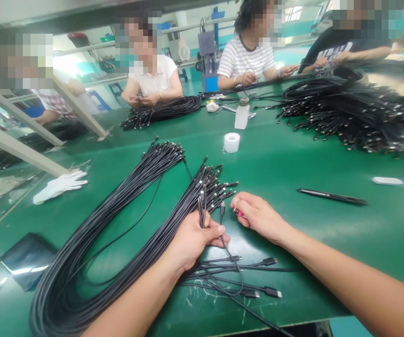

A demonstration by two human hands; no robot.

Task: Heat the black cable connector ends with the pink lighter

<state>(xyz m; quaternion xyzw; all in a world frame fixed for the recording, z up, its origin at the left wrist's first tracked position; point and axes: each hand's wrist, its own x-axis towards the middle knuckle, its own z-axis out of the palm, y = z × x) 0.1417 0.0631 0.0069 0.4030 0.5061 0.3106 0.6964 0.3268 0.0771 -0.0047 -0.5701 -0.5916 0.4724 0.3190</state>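
My left hand (195, 238) is closed round a few black cables, with their plugs pointing up above the fingers. One cable's plug (222, 209) stands upright beside the left thumb, facing my right hand (258, 216). Between the right thumb and fingers is pinched a small pink piece with a metal tip (237, 212), mostly hidden. Under and left of my left hand lies a large bundle of black cables (82, 229), bent in a U with both plug ends pointing away. Several loose cables (223, 269) with plugs lie below my hands.
On the green table (286, 164) lie a black pen (331, 196), a white oval piece (387, 180), a white roll (231, 142), a white glove (61, 186) and a dark sheet (30, 260). A bottle (242, 114) stands behind. Co-workers sit opposite, near more cable piles (356, 112).
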